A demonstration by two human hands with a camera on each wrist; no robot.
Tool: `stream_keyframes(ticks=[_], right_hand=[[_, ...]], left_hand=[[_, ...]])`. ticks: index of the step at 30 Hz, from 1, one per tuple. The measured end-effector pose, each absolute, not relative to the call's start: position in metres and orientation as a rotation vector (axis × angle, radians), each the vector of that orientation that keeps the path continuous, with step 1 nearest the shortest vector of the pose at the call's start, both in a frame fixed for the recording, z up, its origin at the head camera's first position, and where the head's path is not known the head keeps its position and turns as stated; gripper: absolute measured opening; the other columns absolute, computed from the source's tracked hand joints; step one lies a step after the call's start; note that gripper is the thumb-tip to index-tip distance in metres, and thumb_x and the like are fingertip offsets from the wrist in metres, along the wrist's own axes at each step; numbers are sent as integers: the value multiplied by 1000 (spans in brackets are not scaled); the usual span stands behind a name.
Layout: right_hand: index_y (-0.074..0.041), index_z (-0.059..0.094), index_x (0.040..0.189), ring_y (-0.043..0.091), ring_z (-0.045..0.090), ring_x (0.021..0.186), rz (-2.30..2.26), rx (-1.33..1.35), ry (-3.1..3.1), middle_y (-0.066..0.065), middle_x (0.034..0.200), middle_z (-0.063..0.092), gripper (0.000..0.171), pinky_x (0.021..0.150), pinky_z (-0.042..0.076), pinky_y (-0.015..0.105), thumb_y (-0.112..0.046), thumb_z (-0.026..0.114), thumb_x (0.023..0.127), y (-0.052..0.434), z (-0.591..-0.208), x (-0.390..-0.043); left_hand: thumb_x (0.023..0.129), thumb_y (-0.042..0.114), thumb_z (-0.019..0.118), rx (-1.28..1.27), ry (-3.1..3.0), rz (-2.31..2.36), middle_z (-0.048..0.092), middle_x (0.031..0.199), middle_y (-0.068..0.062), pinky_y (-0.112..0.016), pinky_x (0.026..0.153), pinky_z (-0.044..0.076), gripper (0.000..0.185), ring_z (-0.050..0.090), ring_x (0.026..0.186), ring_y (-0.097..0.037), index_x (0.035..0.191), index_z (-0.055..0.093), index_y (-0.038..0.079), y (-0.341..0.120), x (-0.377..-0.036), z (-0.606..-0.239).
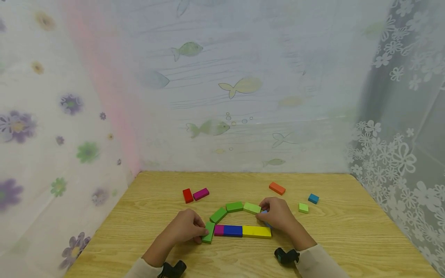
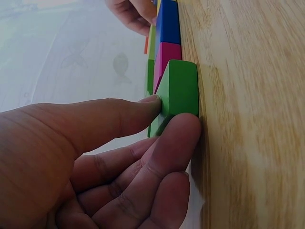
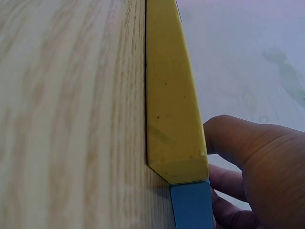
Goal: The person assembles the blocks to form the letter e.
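On the counter (image 1: pixel 240 258), left to right: left hand (image 1: pixel 184 227), thumb and finger pinching the green block (image 1: pixel 209 234); magenta block (image 1: pixel 219 230), blue block (image 1: pixel 233 231) and yellow block (image 1: pixel 256 231), end to end; light-blue block (image 3: pixel 191 205) at the yellow block's right end, pinched by the right hand (image 1: pixel 278 213); lime block (image 1: pixel 303 208); teal block (image 1: pixel 313 199).

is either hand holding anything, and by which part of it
The left hand pinches the nearest green block by its left edge. The right hand appears to hold the light blue block near its far end; the exact contact is hidden.
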State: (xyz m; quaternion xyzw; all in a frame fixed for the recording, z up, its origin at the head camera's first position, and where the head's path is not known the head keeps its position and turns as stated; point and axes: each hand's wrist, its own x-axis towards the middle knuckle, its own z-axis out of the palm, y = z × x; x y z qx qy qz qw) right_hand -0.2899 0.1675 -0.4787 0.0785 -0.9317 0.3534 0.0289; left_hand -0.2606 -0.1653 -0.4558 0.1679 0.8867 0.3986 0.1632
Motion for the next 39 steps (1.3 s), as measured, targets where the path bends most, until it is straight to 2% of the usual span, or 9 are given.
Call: stream_keyframes(ticks=[15, 27, 32, 39], right_hand=[[-17, 69, 92, 8, 56, 76, 1085, 253, -2864, -5, 84, 64, 26, 72, 50, 30, -26, 82, 72, 171, -481, -291], [-14, 70, 95, 8, 56, 75, 1086, 298, -2862, -5, 83, 64, 26, 69, 49, 29, -25, 81, 73, 169, -484, -290], [-14, 70, 95, 9, 56, 76, 1086, 293, -2855, -4, 84, 65, 27, 70, 49, 29, -24, 81, 73, 169, -483, -290], [-13, 70, 96, 8, 56, 76, 1070, 288, -2856, -3, 85, 65, 28, 71, 50, 30, -24, 81, 73, 169, -481, -289]], left_hand=[[81, 23, 75, 470, 2505, 1166, 70, 70, -3, -29, 59, 53, 13, 68, 58, -19, 80, 74, 11, -164, -260, -452], [83, 30, 73, 409, 2608, 1106, 70, 76, 2, -30, 59, 52, 15, 66, 63, -17, 82, 74, 15, -171, -263, -452], [82, 30, 74, 399, 2755, 1045, 67, 79, 4, -30, 61, 51, 16, 61, 68, -12, 87, 73, 14, -173, -274, -449], [81, 25, 76, 383, 3010, 937, 65, 80, 3, -29, 60, 50, 25, 60, 67, -9, 97, 71, 8, -174, -299, -445]])
